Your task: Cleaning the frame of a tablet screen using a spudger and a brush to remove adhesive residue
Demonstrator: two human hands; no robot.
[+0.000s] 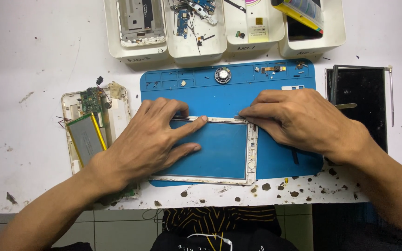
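A white tablet frame (251, 153) with an empty window lies on the blue work mat (219, 95). My left hand (147, 142) rests flat on the frame's left part, its forefinger stretched along the top edge. My right hand (298, 121) presses on the frame's top right corner and grips a thin metal tool (244, 116) whose tip shows at the top edge. A dark tool handle (295, 155) pokes out under the right palm.
An opened tablet back (117, 109) with a grey battery (85, 138) and green circuit board lies at the left. A black screen panel (361, 100) lies at the right. White parts trays (196, 28) stand at the back. A round speaker (223, 75) sits on the mat.
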